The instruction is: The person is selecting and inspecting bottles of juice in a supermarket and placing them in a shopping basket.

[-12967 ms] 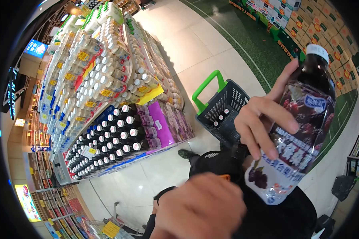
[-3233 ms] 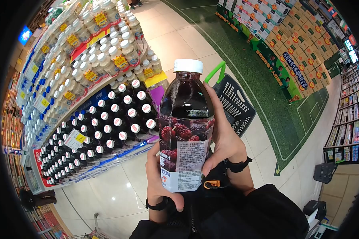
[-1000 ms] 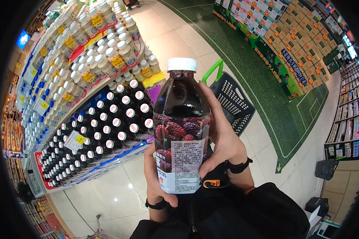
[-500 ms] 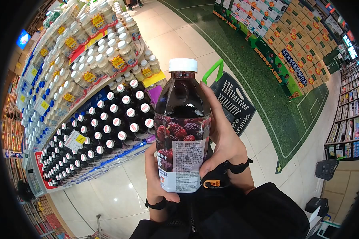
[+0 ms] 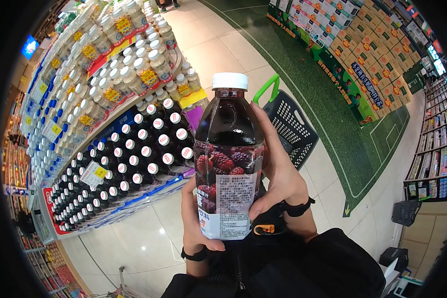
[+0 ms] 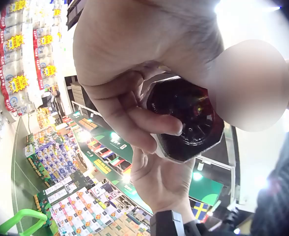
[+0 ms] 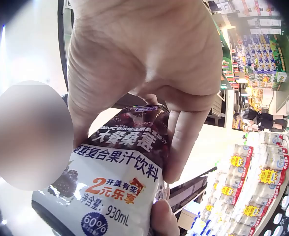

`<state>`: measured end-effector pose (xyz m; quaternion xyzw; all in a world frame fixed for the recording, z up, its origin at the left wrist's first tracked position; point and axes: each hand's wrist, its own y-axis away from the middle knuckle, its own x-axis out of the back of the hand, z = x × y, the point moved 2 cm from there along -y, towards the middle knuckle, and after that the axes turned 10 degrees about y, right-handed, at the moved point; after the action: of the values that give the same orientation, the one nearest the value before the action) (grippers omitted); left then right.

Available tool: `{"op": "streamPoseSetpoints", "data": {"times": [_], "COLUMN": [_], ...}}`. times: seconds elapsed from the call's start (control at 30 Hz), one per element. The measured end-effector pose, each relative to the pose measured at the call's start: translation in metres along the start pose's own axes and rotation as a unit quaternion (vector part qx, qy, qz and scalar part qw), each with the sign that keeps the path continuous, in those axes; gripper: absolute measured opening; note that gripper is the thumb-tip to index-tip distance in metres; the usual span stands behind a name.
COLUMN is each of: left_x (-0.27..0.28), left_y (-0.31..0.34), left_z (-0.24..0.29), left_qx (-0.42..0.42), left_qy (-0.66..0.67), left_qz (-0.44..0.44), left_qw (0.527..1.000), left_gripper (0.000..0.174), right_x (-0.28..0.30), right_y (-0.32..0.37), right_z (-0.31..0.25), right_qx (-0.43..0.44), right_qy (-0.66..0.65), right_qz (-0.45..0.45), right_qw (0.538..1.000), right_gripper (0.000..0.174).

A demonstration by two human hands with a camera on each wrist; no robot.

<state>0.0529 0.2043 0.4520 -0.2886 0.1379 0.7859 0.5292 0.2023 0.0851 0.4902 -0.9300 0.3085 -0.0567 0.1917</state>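
In front of the chest, I hold a large bottle of dark mulberry juice (image 5: 228, 164) upright between both hands. It has a white cap, and its printed text panel faces the head camera. My left hand (image 5: 191, 221) grips the lower left side, thumb across near the base. Higher on the opposite side, my right hand (image 5: 283, 181) grips the bottle, index finger reaching toward its shoulder. The left wrist view looks at the dark bottle base (image 6: 183, 118) with left fingers curled against it. In the right wrist view, the front label (image 7: 120, 187) shows "930mL".
Left of me stands a display of dark white-capped bottles (image 5: 134, 159) with a price tag (image 5: 93, 175). Stacked pale drink bottles (image 5: 149, 74) rise behind. A grey basket with a green handle (image 5: 293, 129) stands behind my right hand. Stacked cartons (image 5: 372, 64) line the green mat (image 5: 333, 124).
Earlier the right hand alone held the bottle tilted at the right, the left hand apart. Now both hold it upright, centred, turned to its text panel. Over the last second it shifts only slightly.
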Motion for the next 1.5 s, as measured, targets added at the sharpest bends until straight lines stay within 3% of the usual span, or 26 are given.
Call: {"op": "streamPoseSetpoints", "data": {"times": [0.53, 0.63, 0.83, 1.13, 1.23, 1.43, 1.5], "left_x": [0.0049, 0.0059, 0.0062, 0.0039, 0.0038, 0.0046, 0.0033], "left_y": [0.0036, 0.0035, 0.0001, -0.0015, 0.0002, 0.0017, 0.0008], "left_z": [-0.0014, -0.0014, -0.0015, -0.0009, -0.001, -0.0005, -0.0031], "left_qx": [0.021, 0.02, 0.008, -0.006, -0.003, 0.044, 0.007], "left_qy": [-0.027, -0.037, -0.045, -0.032, -0.033, -0.038, -0.016], "left_qz": [0.022, 0.029, 0.02, 0.013, 0.025, 0.023, 0.016], "left_qw": [0.999, 0.999, 0.999, 0.999, 0.999, 0.998, 1.0], "left_gripper": [0.139, 0.139, 0.139, 0.136, 0.137, 0.136, 0.135], "right_x": [0.0029, 0.0063, 0.0045, 0.0014, 0.0004, 0.0022, 0.0021], "right_y": [-0.0016, -0.0028, -0.003, -0.0016, -0.0015, -0.0008, -0.0004], "right_z": [0.0002, -0.0017, -0.0022, -0.0003, -0.0006, -0.0003, -0.0003], "right_qx": [-0.015, 0.018, 0.012, -0.014, -0.034, -0.031, -0.03], "right_qy": [0.012, 0.028, 0.006, -0.029, -0.028, -0.012, -0.015], "right_qz": [0.013, -0.051, -0.042, -0.032, -0.01, -0.01, -0.009], "right_qw": [1.0, 0.998, 0.999, 0.999, 0.999, 0.999, 0.999], "right_gripper": [0.157, 0.143, 0.141, 0.142, 0.154, 0.154, 0.154]}}
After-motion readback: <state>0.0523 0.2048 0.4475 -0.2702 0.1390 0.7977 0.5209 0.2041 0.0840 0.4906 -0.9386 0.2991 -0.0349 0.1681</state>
